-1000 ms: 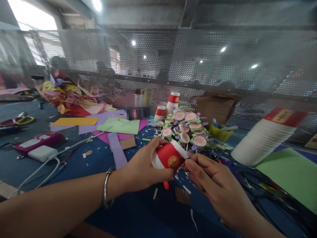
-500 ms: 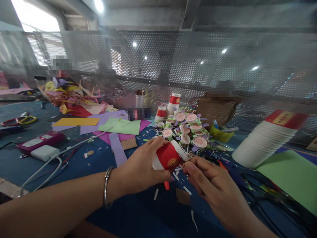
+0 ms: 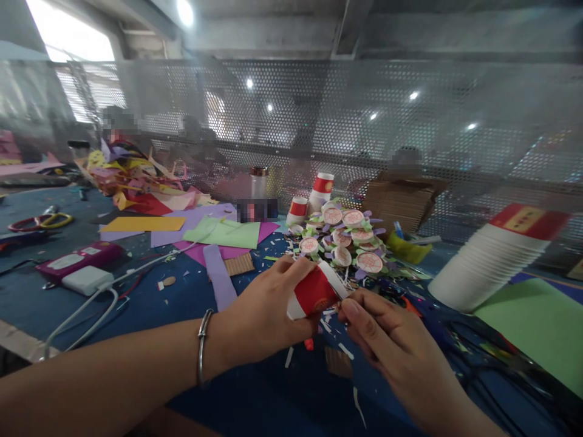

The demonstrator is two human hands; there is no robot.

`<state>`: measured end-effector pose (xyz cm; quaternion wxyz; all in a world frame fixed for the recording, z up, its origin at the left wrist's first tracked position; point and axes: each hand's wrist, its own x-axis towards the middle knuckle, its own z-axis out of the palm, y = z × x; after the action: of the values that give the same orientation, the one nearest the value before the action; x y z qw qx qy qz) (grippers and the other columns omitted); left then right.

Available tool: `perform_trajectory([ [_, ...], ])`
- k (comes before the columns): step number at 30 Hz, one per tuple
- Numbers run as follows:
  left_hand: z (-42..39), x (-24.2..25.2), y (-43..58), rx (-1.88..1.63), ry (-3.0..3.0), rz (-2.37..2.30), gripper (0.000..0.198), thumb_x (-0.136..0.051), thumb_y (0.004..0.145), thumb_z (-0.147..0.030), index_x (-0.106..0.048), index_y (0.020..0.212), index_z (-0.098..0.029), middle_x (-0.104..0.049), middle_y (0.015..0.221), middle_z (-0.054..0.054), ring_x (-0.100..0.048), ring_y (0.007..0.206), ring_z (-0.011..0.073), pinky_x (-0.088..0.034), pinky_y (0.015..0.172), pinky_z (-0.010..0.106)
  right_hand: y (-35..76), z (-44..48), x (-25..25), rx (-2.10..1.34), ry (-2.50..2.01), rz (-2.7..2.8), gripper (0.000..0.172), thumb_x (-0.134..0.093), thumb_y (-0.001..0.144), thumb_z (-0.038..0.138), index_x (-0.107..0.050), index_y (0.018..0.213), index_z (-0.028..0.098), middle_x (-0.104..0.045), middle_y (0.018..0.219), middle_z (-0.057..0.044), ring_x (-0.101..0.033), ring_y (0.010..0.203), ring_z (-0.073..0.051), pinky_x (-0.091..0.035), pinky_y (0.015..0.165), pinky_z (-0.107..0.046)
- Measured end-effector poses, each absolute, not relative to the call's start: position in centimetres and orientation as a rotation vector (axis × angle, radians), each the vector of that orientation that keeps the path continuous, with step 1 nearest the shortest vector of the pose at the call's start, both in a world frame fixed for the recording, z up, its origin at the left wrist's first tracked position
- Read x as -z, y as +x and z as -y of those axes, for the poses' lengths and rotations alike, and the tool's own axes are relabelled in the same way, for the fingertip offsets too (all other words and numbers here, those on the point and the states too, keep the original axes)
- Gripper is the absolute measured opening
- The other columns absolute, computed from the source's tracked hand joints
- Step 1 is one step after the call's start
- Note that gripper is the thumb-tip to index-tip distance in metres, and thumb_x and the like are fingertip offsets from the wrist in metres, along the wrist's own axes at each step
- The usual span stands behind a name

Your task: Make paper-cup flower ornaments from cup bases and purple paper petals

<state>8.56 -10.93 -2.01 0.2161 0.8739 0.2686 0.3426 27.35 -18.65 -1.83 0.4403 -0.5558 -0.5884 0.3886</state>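
Note:
A red and white paper cup (image 3: 314, 292) lies tilted on its side in my left hand (image 3: 268, 309), the fingers wrapped round it. Its white end points right, towards my right hand (image 3: 382, 328). The thumb and forefinger of that hand are pinched together at the cup's white edge; whatever sits between them is too small or hidden to make out. Just beyond the cup is a heap of round paper discs (image 3: 341, 237) with red prints and green and purple paper pieces. Paper scraps (image 3: 339, 362) lie below both hands.
To the right leans a tall stack of paper cups (image 3: 487, 261) beside green paper (image 3: 542, 331). Two smaller cup stacks (image 3: 298, 209) stand behind the discs. Coloured sheets (image 3: 223, 233), a white charger (image 3: 88, 281) with its cable and scissors (image 3: 40, 221) lie left. Brown cardboard (image 3: 396, 200) stands behind.
The cup has turned slightly in my left hand, so its gold emblem now shows less. My right hand stays pinched at the cup's edge. The whole view has shifted a little.

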Motion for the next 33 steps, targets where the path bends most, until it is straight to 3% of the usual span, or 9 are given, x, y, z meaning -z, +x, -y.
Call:
perform_trajectory([
  [19, 11.3, 2.0, 8.7, -0.891, 2.602, -0.869, 0.039, -0.062, 0.087, -0.026, -0.048, 0.124, -0.02, -0.053, 0.118, 0.011, -0.054, 0.112, 0.028, -0.049, 0.097, 0.043, 27.1, 18.5, 2.3, -0.844, -1.359, 1.489, 0.042, -0.054, 0.094, 0.058, -0.051, 0.073, 0.022, -0.036, 0.062, 0.004, -0.031, 0.052, -0.011, -0.025, 0.042, -0.022],
  [23, 11.7, 1.7, 8.5, -0.939, 2.576, -0.866, 0.048, -0.065, 0.086, -0.029, -0.047, 0.129, -0.019, -0.055, 0.121, 0.012, -0.055, 0.115, 0.0295, -0.048, 0.099, 0.046, 27.2, 18.6, 2.0, -0.798, -1.371, 1.527, 0.041, -0.052, 0.096, 0.057, -0.052, 0.074, 0.022, -0.035, 0.062, 0.005, -0.03, 0.052, -0.011, -0.025, 0.043, -0.023],
  [28, 10.8, 0.4, 7.5, -0.891, 2.179, -0.823, 0.072, -0.08, 0.074, -0.049, -0.049, 0.133, -0.023, -0.064, 0.119, 0.01, -0.062, 0.104, 0.0277, -0.051, 0.089, 0.043, 27.7, 18.5, 1.7, -0.733, -1.345, 1.608, 0.04, -0.049, 0.098, 0.054, -0.053, 0.073, 0.023, -0.038, 0.06, 0.004, -0.034, 0.051, -0.012, -0.027, 0.043, -0.023],
  [30, 9.9, -0.2, 7.1, -0.739, 1.937, -0.726, 0.068, -0.075, 0.078, -0.054, -0.051, 0.134, -0.023, -0.067, 0.115, 0.009, -0.065, 0.096, 0.0241, -0.053, 0.082, 0.037, 27.7, 18.4, 1.6, -0.714, -1.342, 1.646, 0.039, -0.048, 0.099, 0.053, -0.056, 0.075, 0.022, -0.04, 0.06, 0.004, -0.035, 0.052, -0.012, -0.028, 0.043, -0.023],
  [33, 8.9, -0.6, 6.9, -0.499, 1.818, -0.614, 0.056, -0.077, 0.077, -0.051, -0.063, 0.119, -0.017, -0.069, 0.098, 0.007, -0.064, 0.082, 0.0185, -0.05, 0.068, 0.028, 27.6, 18.4, 1.6, -0.673, -1.331, 1.716, 0.039, -0.048, 0.1, 0.051, -0.058, 0.076, 0.022, -0.046, 0.064, 0.003, -0.039, 0.054, -0.012, -0.032, 0.046, -0.023],
])
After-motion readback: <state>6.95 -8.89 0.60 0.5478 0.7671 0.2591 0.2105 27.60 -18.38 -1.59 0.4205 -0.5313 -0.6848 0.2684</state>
